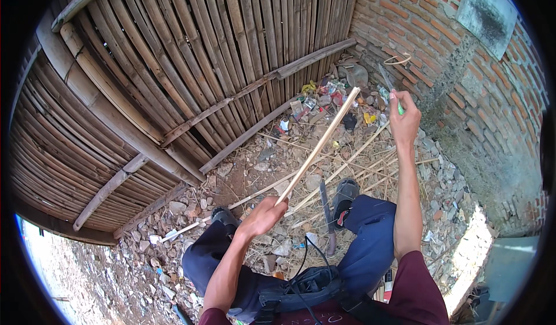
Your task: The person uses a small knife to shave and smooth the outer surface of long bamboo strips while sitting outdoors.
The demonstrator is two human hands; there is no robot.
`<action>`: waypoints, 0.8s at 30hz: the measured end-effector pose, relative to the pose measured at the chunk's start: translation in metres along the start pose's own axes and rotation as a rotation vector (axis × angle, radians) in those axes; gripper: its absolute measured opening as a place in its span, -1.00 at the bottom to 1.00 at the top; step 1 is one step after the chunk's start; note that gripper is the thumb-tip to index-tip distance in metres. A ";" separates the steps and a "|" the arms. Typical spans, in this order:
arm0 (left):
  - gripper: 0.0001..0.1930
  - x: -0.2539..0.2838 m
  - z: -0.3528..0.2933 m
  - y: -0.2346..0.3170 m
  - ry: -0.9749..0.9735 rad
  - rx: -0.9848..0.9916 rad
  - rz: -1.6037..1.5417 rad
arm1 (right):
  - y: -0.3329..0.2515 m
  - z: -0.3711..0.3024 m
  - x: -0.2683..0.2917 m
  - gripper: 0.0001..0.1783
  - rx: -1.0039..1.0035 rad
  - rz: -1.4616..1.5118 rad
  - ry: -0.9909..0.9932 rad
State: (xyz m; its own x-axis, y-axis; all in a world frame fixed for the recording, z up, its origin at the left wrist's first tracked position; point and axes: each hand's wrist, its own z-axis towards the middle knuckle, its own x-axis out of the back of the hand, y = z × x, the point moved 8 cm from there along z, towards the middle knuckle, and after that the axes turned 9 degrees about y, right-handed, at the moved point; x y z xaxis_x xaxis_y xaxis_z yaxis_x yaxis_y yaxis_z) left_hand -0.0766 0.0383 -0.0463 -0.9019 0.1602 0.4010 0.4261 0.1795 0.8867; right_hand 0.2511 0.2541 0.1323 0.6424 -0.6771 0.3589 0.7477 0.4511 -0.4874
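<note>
My left hand (263, 216) is closed round the lower end of a pale bamboo stick (320, 142). The stick slants up and away to the right, its far end in the air. Raised further right, my right hand (405, 118) grips a knife by its green handle (400, 108). The knife's blade (386, 77) points up and left, apart from the stick. Just beyond it, a thin curled bamboo shaving (398, 60) shows against the brick wall. Between my feet lies a long dark blade with a handle (326, 215), like a machete.
A bamboo slat wall (231, 47) rises on the left, a brick wall (440, 41) on the right. Rubbish (330, 96) is heaped in their corner. Loose bamboo strips (353, 158) lie over stony ground around my shoes (346, 191). A black pouch with a cable (301, 284) sits at my waist.
</note>
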 end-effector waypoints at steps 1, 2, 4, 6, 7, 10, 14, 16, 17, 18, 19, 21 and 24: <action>-0.61 0.000 0.001 -0.001 0.002 -0.006 0.000 | 0.007 -0.002 0.005 -0.83 -0.056 0.105 0.052; -0.59 0.007 0.003 -0.005 0.080 0.019 0.037 | 0.014 -0.005 0.010 -0.81 -0.111 0.211 0.104; -0.55 0.018 0.008 0.003 0.168 0.038 0.087 | 0.009 -0.020 0.007 -0.80 -0.173 0.317 0.046; -0.56 0.023 0.008 0.000 0.231 0.005 0.101 | -0.032 -0.039 -0.003 -0.84 -0.108 0.482 -0.027; -0.57 0.027 0.007 0.000 0.290 -0.034 0.110 | -0.052 -0.050 -0.009 -0.87 -0.048 0.466 -0.102; -0.62 0.030 0.004 0.018 0.334 -0.089 0.133 | -0.111 -0.088 -0.018 -0.94 0.201 0.507 -0.307; -0.66 0.025 0.011 0.020 0.359 -0.138 0.150 | -0.153 -0.136 -0.027 -0.92 0.372 0.510 -0.498; -0.68 0.026 0.010 0.021 0.360 -0.140 0.137 | -0.161 -0.153 -0.033 -0.89 0.422 0.530 -0.540; -0.68 0.027 0.009 0.021 0.360 -0.137 0.136 | -0.161 -0.156 -0.034 -0.89 0.422 0.531 -0.543; -0.66 0.028 0.009 0.019 0.349 -0.108 0.126 | -0.161 -0.158 -0.035 -0.89 0.411 0.528 -0.559; -0.64 0.029 0.008 0.022 0.339 -0.080 0.114 | -0.161 -0.159 -0.037 -0.88 0.402 0.523 -0.576; -0.61 0.028 0.005 0.035 0.271 -0.090 0.098 | -0.156 -0.157 -0.039 -0.89 0.375 0.548 -0.567; -0.57 0.027 0.002 0.038 0.220 -0.093 -0.034 | -0.164 -0.145 -0.035 -0.89 0.354 0.569 -0.553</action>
State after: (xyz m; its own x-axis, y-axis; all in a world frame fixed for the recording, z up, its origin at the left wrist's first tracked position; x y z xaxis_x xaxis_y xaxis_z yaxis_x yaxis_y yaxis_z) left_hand -0.0845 0.0511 -0.0028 -0.9134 -0.0613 0.4024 0.3965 0.0898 0.9136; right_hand 0.0820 0.1192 0.0838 0.8555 0.0445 0.5158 0.2371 0.8520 -0.4668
